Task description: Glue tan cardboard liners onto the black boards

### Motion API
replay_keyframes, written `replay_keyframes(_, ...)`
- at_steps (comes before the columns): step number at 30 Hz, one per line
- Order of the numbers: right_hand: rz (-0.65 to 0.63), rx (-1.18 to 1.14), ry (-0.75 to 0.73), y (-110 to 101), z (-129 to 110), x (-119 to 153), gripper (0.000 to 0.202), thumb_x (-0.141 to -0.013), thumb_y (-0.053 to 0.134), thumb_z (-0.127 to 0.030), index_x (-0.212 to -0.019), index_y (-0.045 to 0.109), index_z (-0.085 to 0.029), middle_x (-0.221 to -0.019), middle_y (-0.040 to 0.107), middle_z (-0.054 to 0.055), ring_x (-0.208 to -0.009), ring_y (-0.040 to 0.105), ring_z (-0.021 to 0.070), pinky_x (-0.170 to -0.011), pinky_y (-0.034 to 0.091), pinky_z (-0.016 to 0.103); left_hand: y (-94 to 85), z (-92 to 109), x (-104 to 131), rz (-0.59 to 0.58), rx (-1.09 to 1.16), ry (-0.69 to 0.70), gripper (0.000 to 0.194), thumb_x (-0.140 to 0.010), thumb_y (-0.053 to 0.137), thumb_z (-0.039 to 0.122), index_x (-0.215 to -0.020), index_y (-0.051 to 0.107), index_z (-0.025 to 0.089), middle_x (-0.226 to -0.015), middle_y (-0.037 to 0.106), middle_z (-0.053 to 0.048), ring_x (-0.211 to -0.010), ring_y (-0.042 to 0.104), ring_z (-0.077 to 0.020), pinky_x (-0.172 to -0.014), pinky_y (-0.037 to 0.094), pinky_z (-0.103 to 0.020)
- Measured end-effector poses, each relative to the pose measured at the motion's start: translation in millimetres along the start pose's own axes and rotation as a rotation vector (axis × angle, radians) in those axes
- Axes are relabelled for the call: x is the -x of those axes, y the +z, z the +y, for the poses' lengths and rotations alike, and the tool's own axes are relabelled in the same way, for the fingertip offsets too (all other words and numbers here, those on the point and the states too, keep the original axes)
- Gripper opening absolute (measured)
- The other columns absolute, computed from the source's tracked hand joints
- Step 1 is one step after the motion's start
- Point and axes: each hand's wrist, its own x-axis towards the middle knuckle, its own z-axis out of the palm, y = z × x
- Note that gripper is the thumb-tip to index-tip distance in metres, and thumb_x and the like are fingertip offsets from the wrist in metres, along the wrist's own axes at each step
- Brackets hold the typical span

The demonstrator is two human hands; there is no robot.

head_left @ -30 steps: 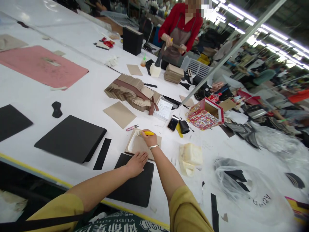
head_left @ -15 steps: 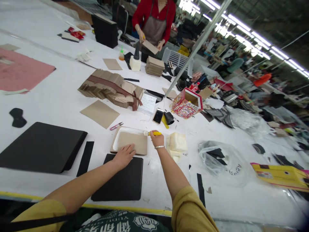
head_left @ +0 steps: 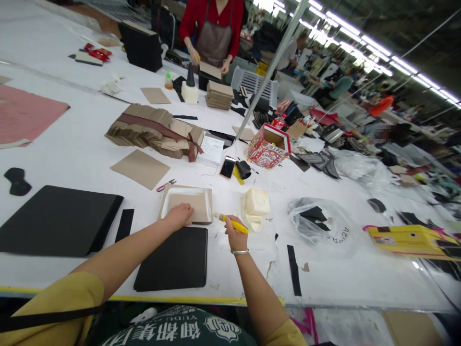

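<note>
My left hand (head_left: 179,217) lies on a tan cardboard sheet (head_left: 199,207) on top of a small stack, its fingers resting on the surface. A white, wet-looking band runs along the sheet's left, far and right edges. In my right hand (head_left: 236,238) is a brush (head_left: 237,226) with a yellow handle, its whitish bristles just off the sheet's near right corner. To the right of the brush stands a cream-coloured block-like container (head_left: 257,202) crusted with dried matter. A stack of black panels (head_left: 173,262) lies below my left hand.
Pink-handled thread snips (head_left: 166,185) and a loose cardboard sheet (head_left: 140,168) lie beyond. Farther off are a tied cardboard bundle (head_left: 154,129), a phone (head_left: 228,167) and a red patterned box (head_left: 268,146). A metal pole (head_left: 272,67) rises there. A co-worker (head_left: 212,36) handles cardboard opposite.
My right hand has drawn the brush from the sheet's far right corner down towards me. The white band now also covers the right edge. The whole view has shifted slightly.
</note>
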Motion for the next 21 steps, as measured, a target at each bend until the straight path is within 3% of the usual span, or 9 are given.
replay_keyframes(2,0.057,-0.11,0.026,-6.6,-3.2,1.6,0.039,-0.081,0.045,-0.046,-0.101,0.058,-0.015,-0.071,0.062,0.001,-0.047,0.055,0.0087,-0.05,0.048,0.022,-5.6,1.6,2.4,-0.026,-0.007,0.022,0.018,-0.075,0.055,0.026,-0.087,0.058,0.013,-0.092,0.057,-0.012,-0.088,0.054,-0.0235,-0.076,0.043,-0.033)
replay_keyframes(4,0.064,-0.173,0.018,-10.6,-2.6,5.6,0.043,-0.083,0.043,-0.046,-0.112,0.051,-0.016,-0.074,0.063,0.001,-0.048,0.056,0.0081,-0.051,0.049,0.022,-11.7,4.5,10.5,0.029,-0.011,0.023,0.013,-0.078,0.049,0.021,-0.083,0.058,0.014,-0.088,0.058,-0.011,-0.084,0.055,-0.0225,-0.072,0.044,-0.032)
replay_keyframes(6,0.018,-0.192,-0.004,-9.7,0.1,11.7,0.042,-0.085,0.04,-0.046,-0.114,0.047,-0.016,-0.076,0.063,0.001,-0.049,0.057,0.0081,-0.052,0.05,0.022,-19.5,6.7,24.7,0.203,0.012,-0.019,0.013,-0.078,0.044,0.017,-0.08,0.057,0.015,-0.084,0.057,-0.01,-0.083,0.055,-0.0211,-0.072,0.044,-0.032)
replay_keyframes(8,-0.059,-0.173,-0.035,-2.0,1.2,18.8,0.035,-0.087,0.037,-0.044,-0.108,0.046,-0.016,-0.077,0.063,0.002,-0.052,0.059,0.0088,-0.054,0.049,0.022,-29.0,6.8,43.3,0.459,0.114,-0.118,0.012,-0.077,0.044,0.016,-0.077,0.055,0.016,-0.081,0.057,-0.008,-0.082,0.055,-0.0189,-0.074,0.044,-0.03)
replay_keyframes(11,-0.142,-0.058,-0.089,21.0,-5.0,28.8,0.023,-0.086,0.04,-0.04,-0.094,0.046,-0.019,-0.078,0.062,0.001,-0.062,0.061,0.0113,-0.061,0.048,0.024,-44.2,4.8,72.6,0.801,0.471,-0.399,0.006,-0.075,0.05,0.022,-0.077,0.053,0.017,-0.077,0.056,-0.003,-0.073,0.055,-0.014,-0.07,0.046,-0.025)
replay_keyframes(14,-0.138,0.036,-0.088,49.8,-16.4,36.1,0.019,-0.082,0.046,-0.037,-0.088,0.044,-0.02,-0.077,0.06,0.0,-0.068,0.06,0.0138,-0.065,0.046,0.026,-54.1,8.8,94.5,0.958,0.99,-0.603,0.018,-0.07,0.058,0.031,-0.079,0.052,0.016,-0.072,0.056,0.0,-0.064,0.055,-0.0119,-0.063,0.048,-0.025)
replay_keyframes(18,-0.078,-0.103,-0.037,77.7,-22.6,40.1,0.021,-0.079,0.049,-0.036,-0.088,0.04,-0.02,-0.069,0.056,-0.003,-0.062,0.056,0.0121,-0.063,0.044,0.025,-56.3,30.0,108.2,1.029,1.64,-0.525,0.031,-0.064,0.067,0.03,-0.085,0.051,0.015,-0.078,0.058,-0.001,-0.069,0.057,-0.0135,-0.066,0.05,-0.031)
replay_keyframes(21,-0.03,-0.259,-0.02,81.0,-21.4,39.8,0.025,-0.075,0.054,-0.035,-0.088,0.037,-0.021,-0.066,0.052,-0.005,-0.06,0.053,0.0105,-0.062,0.044,0.024,-56.4,44.8,113.7,1.025,1.844,-0.494,0.036,-0.06,0.071,0.025,-0.088,0.053,0.015,-0.086,0.06,-0.003,-0.078,0.058,-0.0157,-0.071,0.05,-0.034)
